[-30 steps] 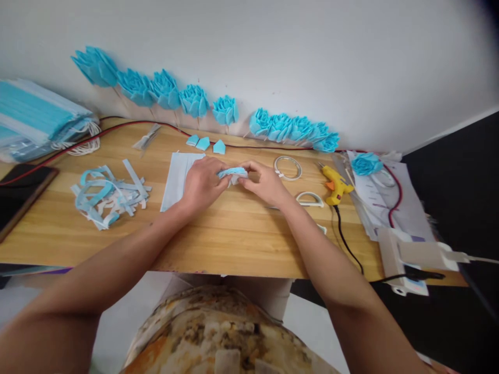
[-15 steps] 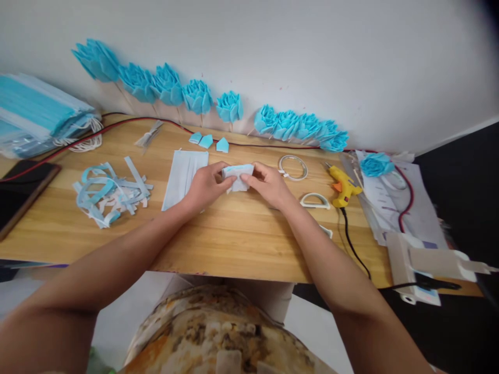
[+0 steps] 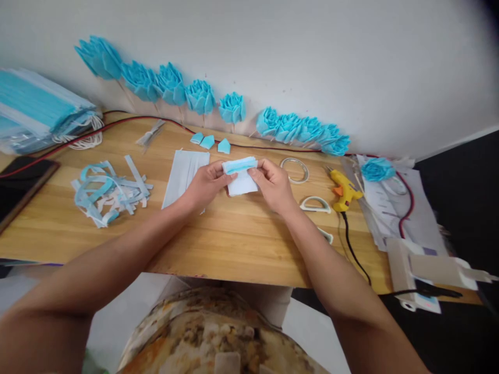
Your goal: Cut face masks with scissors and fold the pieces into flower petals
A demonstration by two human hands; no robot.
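Note:
A folded piece of blue and white face mask fabric [image 3: 242, 183] is pinched at both sides between my two hands, just above the table. My left hand [image 3: 208, 184] grips its left edge, thumb on top. At the right edge my right hand [image 3: 272, 183] holds it the same way. Beside my left hand lies a flat white pleated mask piece [image 3: 181, 174], partly covered by that hand. Beyond the hands sit a few small blue cut pieces with pointed tops [image 3: 223, 146].
Blue fabric flowers [image 3: 200, 97] on sticks lean along the wall. Cut strips [image 3: 111, 192], a phone [image 3: 25, 187] and stacked masks [image 3: 39, 106] lie left. A tape roll [image 3: 294, 171], scissors handles [image 3: 315, 204], a yellow glue gun [image 3: 343, 191] and a power strip [image 3: 405, 267] are right.
The fabric piece has been opened out downward, showing more of its white side and a blue fold along the top. My right hand has shifted slightly right.

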